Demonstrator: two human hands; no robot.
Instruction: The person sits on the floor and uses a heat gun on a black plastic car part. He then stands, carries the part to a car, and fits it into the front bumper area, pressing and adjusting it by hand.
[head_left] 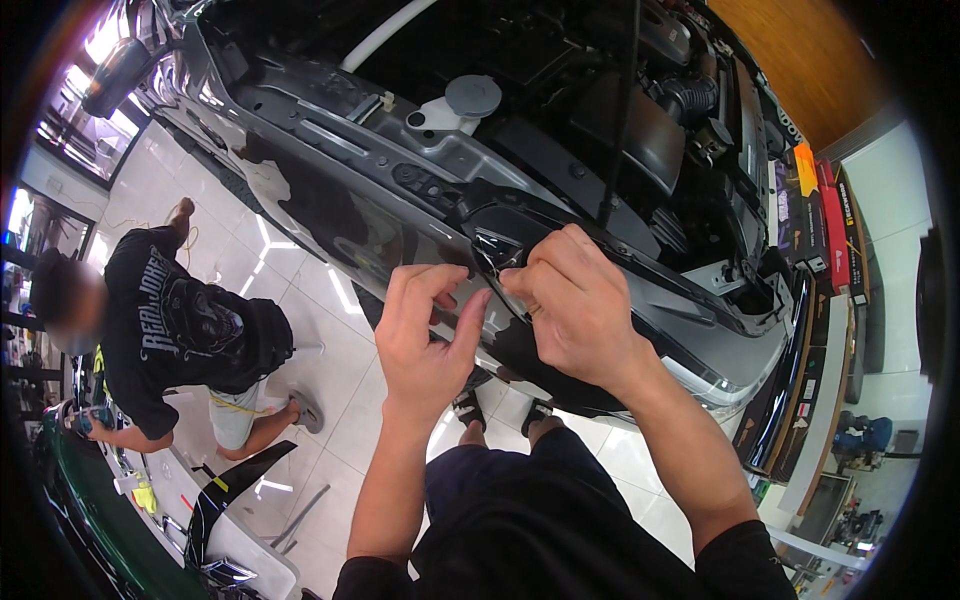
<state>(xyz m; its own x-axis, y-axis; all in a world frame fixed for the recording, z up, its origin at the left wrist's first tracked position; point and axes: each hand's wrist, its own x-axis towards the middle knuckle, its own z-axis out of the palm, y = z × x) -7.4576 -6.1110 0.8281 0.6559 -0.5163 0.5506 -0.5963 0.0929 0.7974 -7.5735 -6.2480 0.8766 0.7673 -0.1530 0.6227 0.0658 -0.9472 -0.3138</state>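
Both my hands are at the edge of a dark grey car's fender [330, 215], beside the engine bay. My left hand [425, 335] is held just off the panel, its fingers bent and its thumb apart from them, with nothing seen between. Close by, my right hand [580, 310] pinches thumb and forefinger together at the rim of a glossy black part [497, 243]. Whatever lies in that pinch is too small to make out. Patches of uneven gloss mark the fender to the left of my hands.
A thin prop rod [622, 110] crosses the open engine bay, near a grey round cap [473, 96]. At left a person [200, 310] bends over a dark green car [95, 500] with a tool, by a white table [265, 555]. Long boxes [828, 225] stand at right.
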